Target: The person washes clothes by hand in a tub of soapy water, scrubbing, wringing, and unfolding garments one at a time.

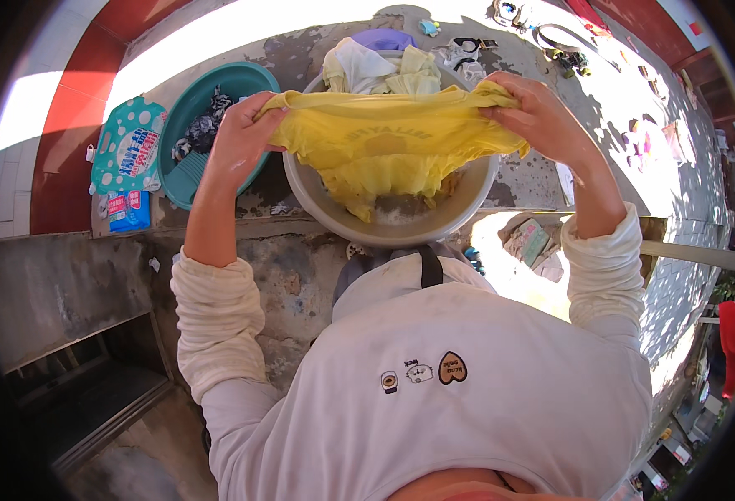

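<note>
A wet yellow printed garment [380, 134] is stretched sideways between my two hands. My left hand [245, 125] pinches one upper corner of it, and my right hand [524, 116] has the opposite corner bunched in its fingers. Below the cloth stands a pale grey basin [399, 235], with a little cloudy water showing near its front wall. The garment's lower folds hang down into the basin. White and pale yellow clothes [383, 69] lie at the basin's far side, behind the stretched garment, which hides part of them.
To the left, a teal basin [267, 78] holds a ribbed washboard [192, 178] and dark patterned cloth [201, 125]. Beside it lie a teal detergent pouch [123, 147] and a blue packet [128, 211]. A purple item [383, 39], shoes [468, 59] and straps [571, 37] are farther back on the concrete ledge.
</note>
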`<state>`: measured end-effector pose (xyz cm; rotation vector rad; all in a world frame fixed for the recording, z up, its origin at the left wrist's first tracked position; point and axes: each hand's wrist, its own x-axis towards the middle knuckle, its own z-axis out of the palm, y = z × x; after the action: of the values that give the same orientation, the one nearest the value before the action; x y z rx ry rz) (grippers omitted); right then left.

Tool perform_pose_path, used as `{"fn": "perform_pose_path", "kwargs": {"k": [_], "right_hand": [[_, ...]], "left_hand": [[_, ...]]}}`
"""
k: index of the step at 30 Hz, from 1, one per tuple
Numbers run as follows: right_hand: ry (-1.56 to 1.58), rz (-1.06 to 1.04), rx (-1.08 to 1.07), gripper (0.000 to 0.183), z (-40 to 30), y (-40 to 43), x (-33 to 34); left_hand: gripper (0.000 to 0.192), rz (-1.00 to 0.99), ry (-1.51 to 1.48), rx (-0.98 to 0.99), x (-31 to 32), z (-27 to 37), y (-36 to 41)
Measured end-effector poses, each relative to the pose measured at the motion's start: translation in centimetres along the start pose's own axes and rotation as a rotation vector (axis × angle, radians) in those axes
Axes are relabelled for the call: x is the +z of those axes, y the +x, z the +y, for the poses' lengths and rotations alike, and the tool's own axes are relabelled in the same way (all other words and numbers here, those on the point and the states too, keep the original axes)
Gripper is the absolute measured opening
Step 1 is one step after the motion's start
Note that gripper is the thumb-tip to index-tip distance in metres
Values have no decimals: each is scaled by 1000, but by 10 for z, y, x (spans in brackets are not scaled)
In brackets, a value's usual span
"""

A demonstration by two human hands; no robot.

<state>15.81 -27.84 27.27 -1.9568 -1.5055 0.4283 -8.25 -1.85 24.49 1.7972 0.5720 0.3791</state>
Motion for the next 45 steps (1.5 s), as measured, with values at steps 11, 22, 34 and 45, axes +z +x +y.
{"fn": "perform_pose_path", "kwargs": {"k": [11,22,34,45], "right_hand": [[793,133,-427,32,-120,21,-59],[230,-253,502,35,90,26,230],[1050,192,424,28,-47,31,101],[1206,435,401,40,0,-51,-6]], "left_hand": [[35,-44,-247,593,12,145,-23],[48,-225,102,-40,116,-142,12],[114,-214,663,-183,161,-224,-38],[42,-113,-1,-46,130,-193,10]]}}
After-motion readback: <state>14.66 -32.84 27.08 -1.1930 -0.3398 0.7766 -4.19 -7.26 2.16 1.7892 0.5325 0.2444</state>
